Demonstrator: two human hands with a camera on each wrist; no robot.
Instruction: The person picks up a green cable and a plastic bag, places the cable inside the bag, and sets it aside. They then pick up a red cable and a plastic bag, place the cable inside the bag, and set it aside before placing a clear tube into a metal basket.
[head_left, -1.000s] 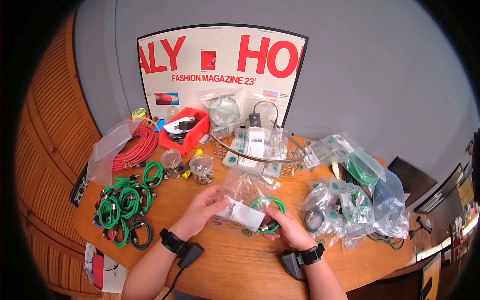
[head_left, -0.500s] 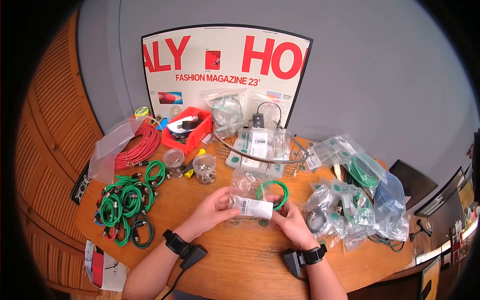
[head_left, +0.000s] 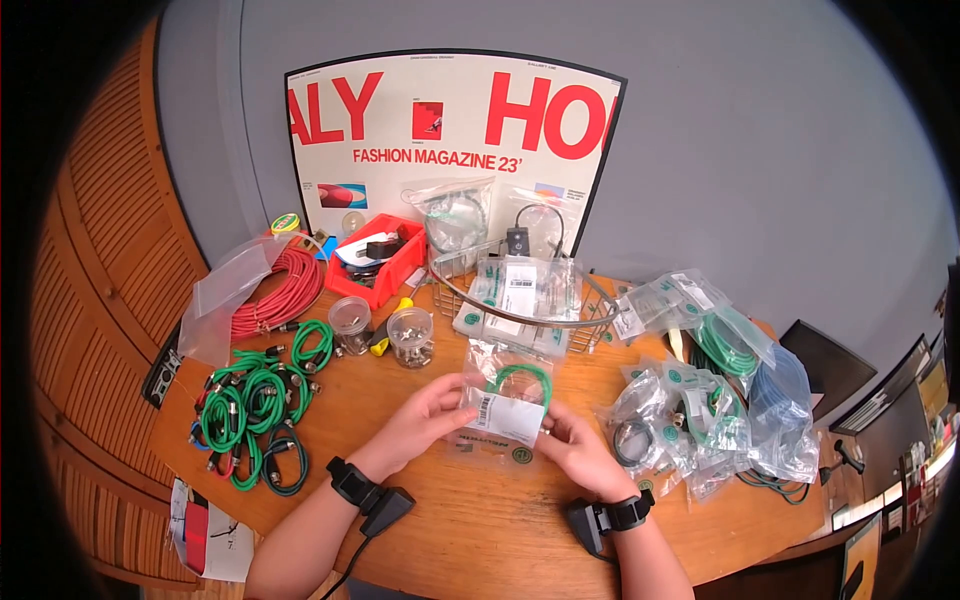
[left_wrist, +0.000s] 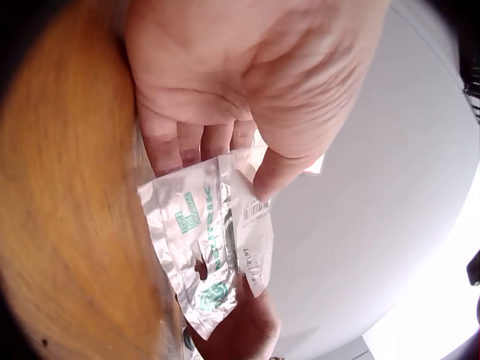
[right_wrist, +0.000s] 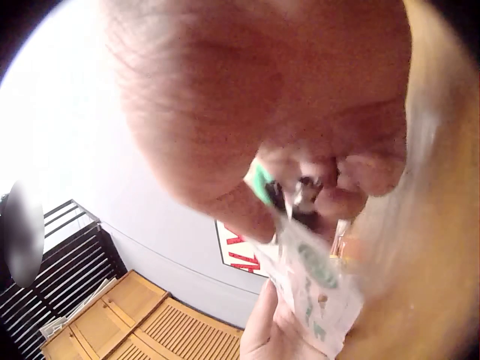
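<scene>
Head view. Clear plastic bag with white label, held upright over the wooden table between both hands. Left hand pinches the bag's left edge, thumb in front; right hand pinches the lower right corner. Green coiled cable: half a second ago it stood mostly clear of the bag's right side; now it sits inside, behind the label, only its upper arc showing. Judged: the cable is bagged, and the mouth of the bag remains to be closed. Around: loose green cables at left, red cable coil, red bin, two small jars, wire basket of packets, heap of bagged cables at right.

Left wrist view. Left hand from beneath: thumb pressed on the front of the bag beside the barcode, fingers behind it. Green printing on the film; the other hand's fingertips meet its lower end.

Right wrist view. Right hand close to the lens: fingers curled, pinching the bag together with a green cable end and its metal connector. Blurred; finer detail not legible.
</scene>
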